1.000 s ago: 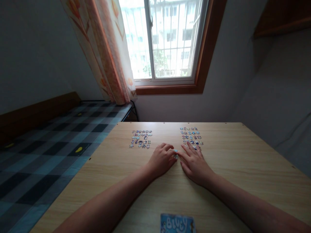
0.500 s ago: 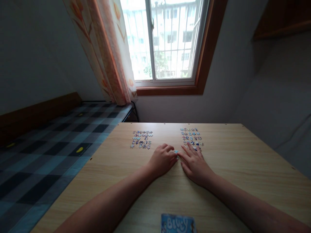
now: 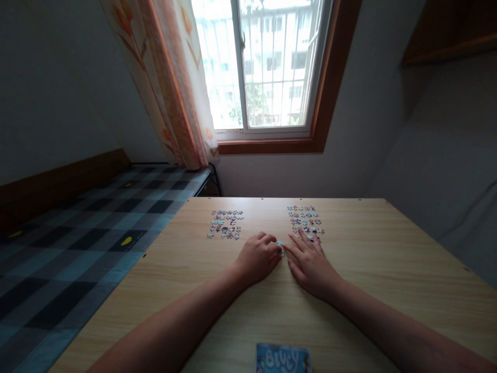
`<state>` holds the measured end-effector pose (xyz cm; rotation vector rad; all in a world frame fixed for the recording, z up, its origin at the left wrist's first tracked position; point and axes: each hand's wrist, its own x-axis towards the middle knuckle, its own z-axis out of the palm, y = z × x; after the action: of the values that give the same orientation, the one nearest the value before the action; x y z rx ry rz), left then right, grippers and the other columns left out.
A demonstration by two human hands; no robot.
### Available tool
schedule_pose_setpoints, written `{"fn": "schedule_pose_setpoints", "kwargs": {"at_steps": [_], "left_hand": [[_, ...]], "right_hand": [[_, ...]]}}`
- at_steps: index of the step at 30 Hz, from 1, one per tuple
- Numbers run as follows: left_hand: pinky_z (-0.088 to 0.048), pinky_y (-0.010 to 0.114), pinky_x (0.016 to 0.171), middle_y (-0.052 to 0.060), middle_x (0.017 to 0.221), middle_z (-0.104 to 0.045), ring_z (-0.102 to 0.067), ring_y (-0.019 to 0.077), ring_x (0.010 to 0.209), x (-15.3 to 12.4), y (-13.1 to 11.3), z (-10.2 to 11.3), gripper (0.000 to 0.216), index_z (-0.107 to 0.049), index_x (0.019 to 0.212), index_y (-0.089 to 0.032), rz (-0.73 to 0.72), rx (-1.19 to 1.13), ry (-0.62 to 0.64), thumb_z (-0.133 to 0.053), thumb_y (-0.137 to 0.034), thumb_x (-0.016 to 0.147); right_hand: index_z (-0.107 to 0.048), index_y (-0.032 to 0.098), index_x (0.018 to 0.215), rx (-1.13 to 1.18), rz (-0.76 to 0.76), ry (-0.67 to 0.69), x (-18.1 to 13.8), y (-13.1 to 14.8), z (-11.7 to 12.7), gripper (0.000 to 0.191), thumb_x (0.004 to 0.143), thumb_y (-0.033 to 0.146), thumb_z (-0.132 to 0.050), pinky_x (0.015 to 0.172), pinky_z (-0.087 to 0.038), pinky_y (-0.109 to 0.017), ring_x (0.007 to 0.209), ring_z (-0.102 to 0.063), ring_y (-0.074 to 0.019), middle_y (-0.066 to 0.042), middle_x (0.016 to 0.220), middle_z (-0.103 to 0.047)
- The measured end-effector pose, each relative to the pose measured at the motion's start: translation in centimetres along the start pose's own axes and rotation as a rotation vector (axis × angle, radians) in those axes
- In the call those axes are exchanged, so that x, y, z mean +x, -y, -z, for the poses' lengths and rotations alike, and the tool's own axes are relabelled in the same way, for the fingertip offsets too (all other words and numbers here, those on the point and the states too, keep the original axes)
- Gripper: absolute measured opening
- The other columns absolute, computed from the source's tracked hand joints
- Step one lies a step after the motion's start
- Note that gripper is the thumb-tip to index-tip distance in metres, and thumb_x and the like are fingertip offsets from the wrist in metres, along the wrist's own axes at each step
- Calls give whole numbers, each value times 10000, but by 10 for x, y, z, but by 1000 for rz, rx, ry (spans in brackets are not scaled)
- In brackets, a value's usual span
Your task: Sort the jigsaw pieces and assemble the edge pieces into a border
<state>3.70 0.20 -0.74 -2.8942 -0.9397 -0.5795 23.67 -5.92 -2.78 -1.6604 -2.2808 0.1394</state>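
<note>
While the left group of jigsaw pieces (image 3: 225, 229) sits toward the desk's (image 3: 368, 269) far-left corner, the left hand (image 3: 259, 257) rests mid-desk, fingers curled at a few pale-blue pieces (image 3: 279, 243); whether it pinches or merely presses them, I cannot tell. The step in hand looks like adjusting these with the fingertips, and the next move seems to call for a light, exact touch. Nearer the near edge lies a blue box (image 3: 283, 358), partly out of view. The right hand (image 3: 308, 261) is spread flat, gripping nothing visible, its longer fingers reaching the right group (image 3: 308, 214) near the far edge. Both groups show small, knobbed, many-coloured shapes in loose rows; the box bears pale rounded lettering; the desk is smooth, pale wood grain
</note>
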Motion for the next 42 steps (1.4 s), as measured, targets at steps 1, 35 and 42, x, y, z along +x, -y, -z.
{"fn": "schedule_pose_setpoints", "kwargs": {"at_steps": [1,35,42], "left_hand": [[-519,372,890,55,1057,-718,-606,225,957,0,1,-1,142,-737,998,-208,5,-8,-13,-635,-272,923],[-496,450,957,87,1201,-681,-584,241,1079,2,9,-7,264,-768,1092,-279,-33,-70,-2,-534,-238,975],[-481,456,969,89,1259,-661,-567,251,1131,3,11,-11,276,-756,1125,-293,-60,-40,-5,-507,-281,1006]], "right_hand": [[-551,255,1418,4,-1,-11,0,0,0,479,945,273,-471,1217,-104,-656,1546,-176,-332,-101,1591,-418],[-639,200,1066,28,19,-55,-4,-4,8,196,942,287,-514,1184,-140,-712,1529,-215,-380,-144,1547,-470],[-634,198,1111,28,18,-61,-4,-5,10,228,937,286,-516,1192,-121,-711,1533,-201,-377,-143,1556,-457]]}}
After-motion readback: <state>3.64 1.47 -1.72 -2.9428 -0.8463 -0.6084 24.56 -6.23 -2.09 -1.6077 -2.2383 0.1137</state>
